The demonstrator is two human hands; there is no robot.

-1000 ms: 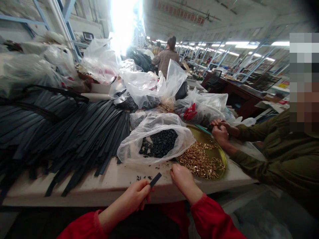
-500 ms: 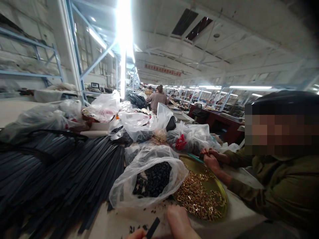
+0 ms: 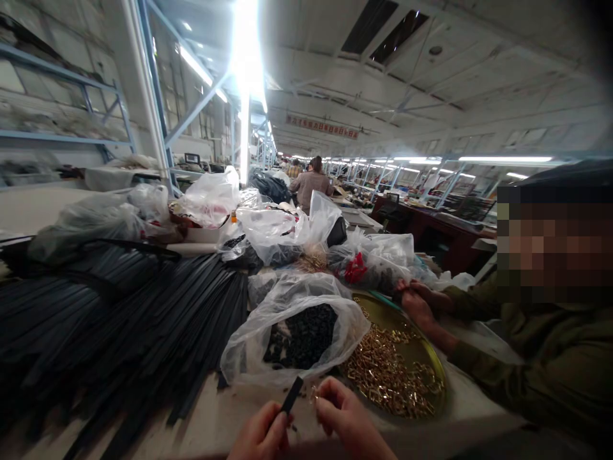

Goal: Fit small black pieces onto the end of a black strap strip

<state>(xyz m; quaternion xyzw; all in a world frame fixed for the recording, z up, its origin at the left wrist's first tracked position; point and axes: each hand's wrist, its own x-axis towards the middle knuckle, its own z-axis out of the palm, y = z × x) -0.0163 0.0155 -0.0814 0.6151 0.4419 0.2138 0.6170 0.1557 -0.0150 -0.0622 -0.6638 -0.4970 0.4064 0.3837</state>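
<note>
My left hand (image 3: 262, 434) sits at the bottom edge, fingers closed around a narrow black strap (image 3: 291, 396) whose end sticks up. My right hand (image 3: 345, 421) is beside it, fingers pinched on a small gold buckle (image 3: 313, 394) close to the strap's tip. Just right of my hands stands a round brass tray (image 3: 431, 358) heaped with gold buckles (image 3: 383, 377). Behind my hands an open clear bag holds small black parts (image 3: 301, 335).
A large pile of black straps (image 3: 119, 319) covers the table's left side. More plastic bags (image 3: 282, 230) crowd the back. A person in an olive jacket (image 3: 541, 364) sits at the right, hands (image 3: 419, 300) at the tray's far rim. Other workers stand far down the hall.
The camera tilted up from the table, then eased down a little. My hands came together at the bottom edge; the right hand now pinches a gold buckle by the strap's tip.
</note>
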